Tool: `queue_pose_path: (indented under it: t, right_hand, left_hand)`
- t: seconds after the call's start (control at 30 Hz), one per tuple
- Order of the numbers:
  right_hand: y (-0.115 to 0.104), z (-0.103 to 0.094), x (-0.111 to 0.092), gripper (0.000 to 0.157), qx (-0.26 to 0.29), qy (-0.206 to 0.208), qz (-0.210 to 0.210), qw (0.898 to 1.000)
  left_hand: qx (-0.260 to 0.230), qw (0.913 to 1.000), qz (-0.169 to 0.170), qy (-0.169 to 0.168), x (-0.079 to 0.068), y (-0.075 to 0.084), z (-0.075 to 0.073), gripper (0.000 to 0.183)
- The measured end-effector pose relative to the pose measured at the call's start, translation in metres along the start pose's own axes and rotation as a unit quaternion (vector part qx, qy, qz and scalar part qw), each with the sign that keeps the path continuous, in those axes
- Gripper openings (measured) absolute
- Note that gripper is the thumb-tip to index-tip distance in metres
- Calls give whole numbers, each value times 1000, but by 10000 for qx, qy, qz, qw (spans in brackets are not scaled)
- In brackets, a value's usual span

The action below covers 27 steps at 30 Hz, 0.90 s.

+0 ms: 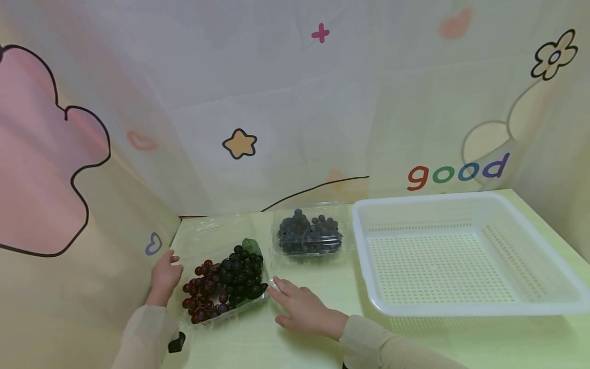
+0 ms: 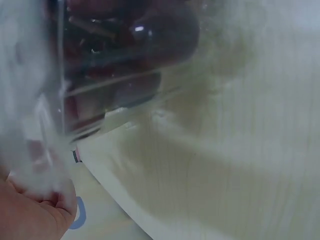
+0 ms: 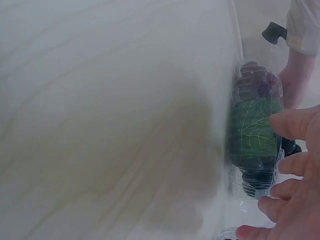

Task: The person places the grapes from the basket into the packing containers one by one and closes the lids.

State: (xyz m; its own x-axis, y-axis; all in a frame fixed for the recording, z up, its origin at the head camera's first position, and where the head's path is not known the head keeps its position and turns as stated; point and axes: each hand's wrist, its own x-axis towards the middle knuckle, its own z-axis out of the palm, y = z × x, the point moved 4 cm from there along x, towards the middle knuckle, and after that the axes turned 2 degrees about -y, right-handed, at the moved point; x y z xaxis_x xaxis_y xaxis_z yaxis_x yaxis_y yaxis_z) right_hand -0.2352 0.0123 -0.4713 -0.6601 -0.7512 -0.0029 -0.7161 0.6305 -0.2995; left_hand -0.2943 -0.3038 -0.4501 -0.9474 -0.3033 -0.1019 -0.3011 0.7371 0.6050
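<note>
An open clear plastic clamshell box (image 1: 216,322) holds a bunch of red grapes (image 1: 199,292) and a bunch of black grapes (image 1: 239,274). A green leaf (image 1: 251,246) shows at the back of the black bunch, and another (image 3: 255,127) through the box wall in the right wrist view. At the box's left side is my left hand (image 1: 166,279); its curled fingers (image 2: 57,202) grip the clear plastic, partly seen through it. My right hand (image 1: 306,310), fingers spread and fairly straight, is at the box's right edge, the fingertips at the plastic.
Behind and right stands a second clear clamshell box (image 1: 343,246) with dark grapes (image 1: 295,233) inside. A large white plastic basket (image 1: 375,302) takes up the right side of the pale table (image 1: 322,353). Printed cloth (image 1: 286,102) walls in the back and sides.
</note>
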Motion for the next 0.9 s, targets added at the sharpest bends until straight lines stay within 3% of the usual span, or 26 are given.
queue_pose_path:
  t: [0.17,0.5,0.9]
  right_hand:
    - [1,0,1,62,-9,15,-16,10000]
    - [1,1,2,60,-50,98,-42,9999]
    - [1,2,3,59,-205,139,7,9997]
  left_hand:
    - [-223,9995,-176,110,-1,1,1,60]
    - [-212,9996,-166,124,0,-1,3,58]
    - [-848,9960,-272,73,-2,-8,2,62]
